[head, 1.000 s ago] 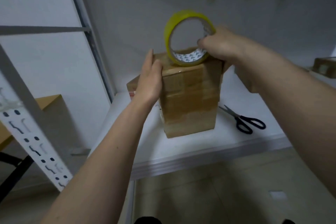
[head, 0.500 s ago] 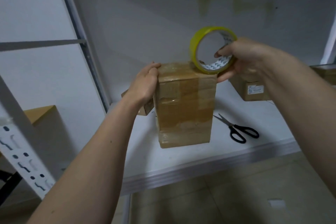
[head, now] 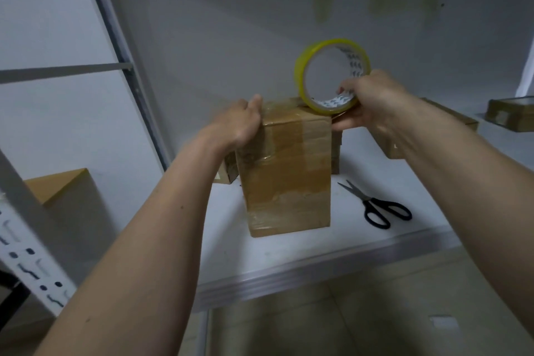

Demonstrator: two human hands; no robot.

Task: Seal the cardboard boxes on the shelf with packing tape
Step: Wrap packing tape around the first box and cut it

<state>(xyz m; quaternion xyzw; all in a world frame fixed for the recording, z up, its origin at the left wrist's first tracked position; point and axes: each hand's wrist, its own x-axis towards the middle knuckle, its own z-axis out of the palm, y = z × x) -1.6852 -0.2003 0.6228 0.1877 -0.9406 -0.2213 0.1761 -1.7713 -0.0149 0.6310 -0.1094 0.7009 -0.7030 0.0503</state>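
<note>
Standing upright near the front of the white shelf [head: 289,263] is a tall cardboard box [head: 289,176], its faces already banded with clear tape. The left hand [head: 239,124] grips the box's upper left edge, fingers curled over the top and thumb against the near face. The right hand [head: 372,101] holds a yellow roll of packing tape [head: 303,75] on edge at the box's upper right corner, fingertips hooked inside the printed core and thumb underneath. A shiny stretch of clear tape lies across the top of the box between the left fingers and the roll; whether it is fully pressed down I cannot tell.

A pair of black-handled scissors [head: 375,208] lies flat on the shelf to the right of the box, well apart from it, blades closed and pointing toward the back. More cardboard boxes sit further back: one [head: 225,170] behind the left forearm, one [head: 439,124] behind the right forearm, another [head: 510,114] at the far right. A grey metal upright [head: 124,52] frames the shelf's left side.
</note>
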